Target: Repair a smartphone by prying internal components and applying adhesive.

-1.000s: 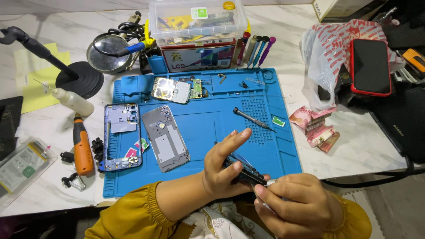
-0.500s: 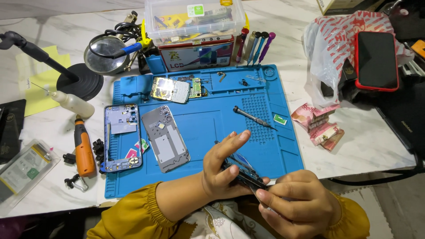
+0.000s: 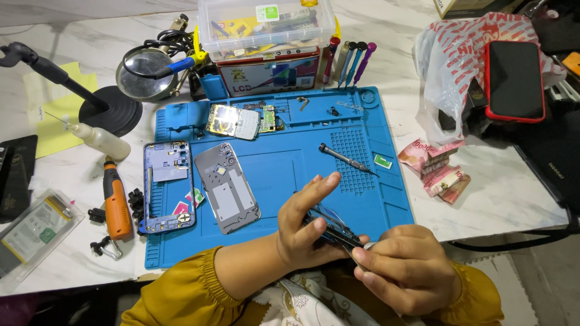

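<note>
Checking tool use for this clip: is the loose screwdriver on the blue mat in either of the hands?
No, the screwdriver lies alone on the blue mat, apart from the left hand and right hand.

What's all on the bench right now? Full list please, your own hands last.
work mat: 1, blue, centre of table
phone frame: 1, bluish, mat left edge
back cover: 1, grey, beside frame
circuit board: 1, mat top
screwdriver: 1, dark, lying on mat right
upright screwdrivers: several, mixed colours, behind mat
parts box: 1, clear, top centre
magnifier: 1, black, top left
rotary tool: 1, orange, left of mat
squeeze bottle: 1, whitish, left
phone: 1, red-cased, on plastic bag
banknotes: few, pink, right of mat
left hand: holds dark phone part
right hand: grip on thin tool at that part
</note>
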